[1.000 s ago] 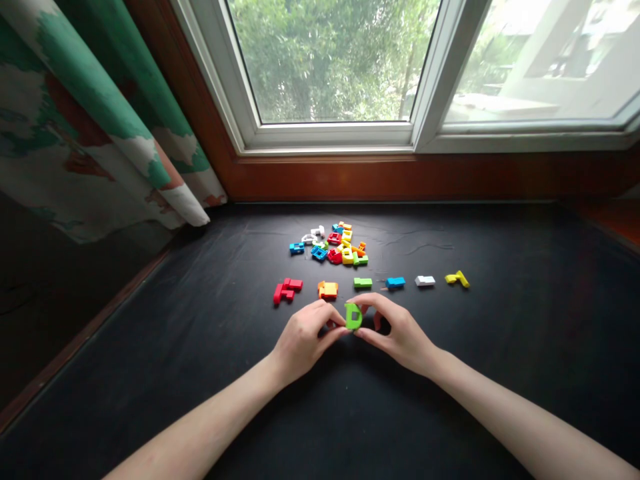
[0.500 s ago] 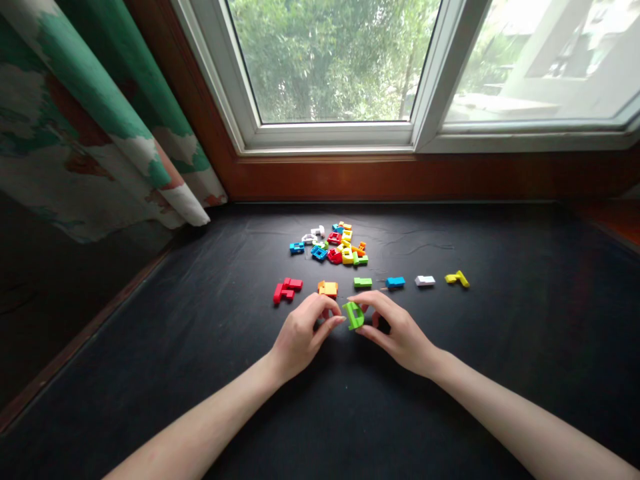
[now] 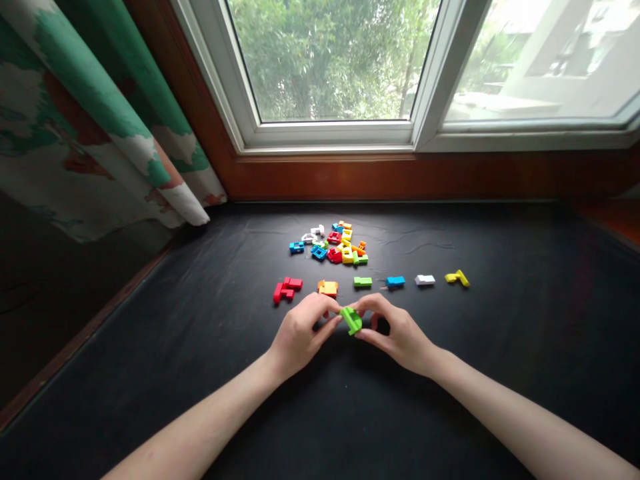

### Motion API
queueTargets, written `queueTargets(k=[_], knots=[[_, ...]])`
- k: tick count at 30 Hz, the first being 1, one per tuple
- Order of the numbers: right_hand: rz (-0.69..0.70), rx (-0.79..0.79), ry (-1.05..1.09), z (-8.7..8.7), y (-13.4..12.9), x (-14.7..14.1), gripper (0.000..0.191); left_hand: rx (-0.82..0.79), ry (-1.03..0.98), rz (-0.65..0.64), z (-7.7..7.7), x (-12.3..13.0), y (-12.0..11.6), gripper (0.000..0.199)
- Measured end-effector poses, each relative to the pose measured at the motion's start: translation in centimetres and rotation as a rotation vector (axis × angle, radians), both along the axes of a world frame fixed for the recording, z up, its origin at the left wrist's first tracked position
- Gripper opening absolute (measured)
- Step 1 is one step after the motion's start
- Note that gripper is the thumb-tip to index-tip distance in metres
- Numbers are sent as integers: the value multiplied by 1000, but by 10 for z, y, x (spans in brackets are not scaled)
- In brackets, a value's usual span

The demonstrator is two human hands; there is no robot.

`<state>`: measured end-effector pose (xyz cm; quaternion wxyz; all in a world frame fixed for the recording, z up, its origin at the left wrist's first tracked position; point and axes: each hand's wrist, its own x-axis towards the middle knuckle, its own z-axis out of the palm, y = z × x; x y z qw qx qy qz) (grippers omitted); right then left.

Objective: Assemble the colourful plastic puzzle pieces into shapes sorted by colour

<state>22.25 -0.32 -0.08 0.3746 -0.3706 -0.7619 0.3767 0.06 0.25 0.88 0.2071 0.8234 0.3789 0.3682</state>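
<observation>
Between my two hands is a small green plastic D-shaped piece [image 3: 352, 321], held tilted above the black surface. My right hand [image 3: 403, 335] pinches its right side with thumb and fingers. On the other side, the thumb and forefinger of my left hand [image 3: 303, 328] close on its upper left edge. Just beyond my left hand lies an orange block [image 3: 328, 288], partly covered by the fingers. A green block [image 3: 363, 282] and a blue block [image 3: 395, 281] lie behind my right hand.
Red pieces [image 3: 287, 289] lie left of the orange block; a white block [image 3: 425, 280] and a yellow piece [image 3: 457, 278] lie to the right. Farther back is a pile of mixed coloured pieces [image 3: 334, 255]. A window [image 3: 330, 137] and a curtain [image 3: 150, 153] border the black surface [image 3: 320, 413].
The green D-shaped piece has tilted and shifted slightly left and down. My left fingertips, a little apart from it before, now meet its edge.
</observation>
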Motion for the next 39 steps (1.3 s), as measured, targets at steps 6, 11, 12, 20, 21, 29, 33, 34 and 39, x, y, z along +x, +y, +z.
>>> queueTargets(k=[6, 11, 12, 20, 21, 29, 33, 34, 39], knots=[[-32, 3, -53, 0, -1, 0, 21, 35, 45, 49, 0, 1, -1, 7], [-7, 40, -85, 0, -3, 0, 25, 44, 62, 61, -1, 1, -2, 8], [4, 56, -100, 0, -3, 0, 26, 52, 63, 60, -1, 2, -2, 8], [-8, 149, -212, 2, -5, 0, 23, 191, 130, -4, 4, 7, -5, 11], [-12, 157, -217, 2, -6, 0, 22, 206, 131, -13, 4, 7, -5, 11], [-51, 159, -206, 3, -7, -1, 25, 156, 122, -35, 2, 6, -4, 7], [-62, 140, -184, 3, -7, -1, 25, 111, 154, 0, 5, 6, -6, 17], [-62, 138, -182, 3, -7, -1, 25, 113, 164, 7, 5, 6, -6, 21], [-56, 132, -177, 1, -6, -2, 28, 137, 157, -40, 7, 5, -5, 22]])
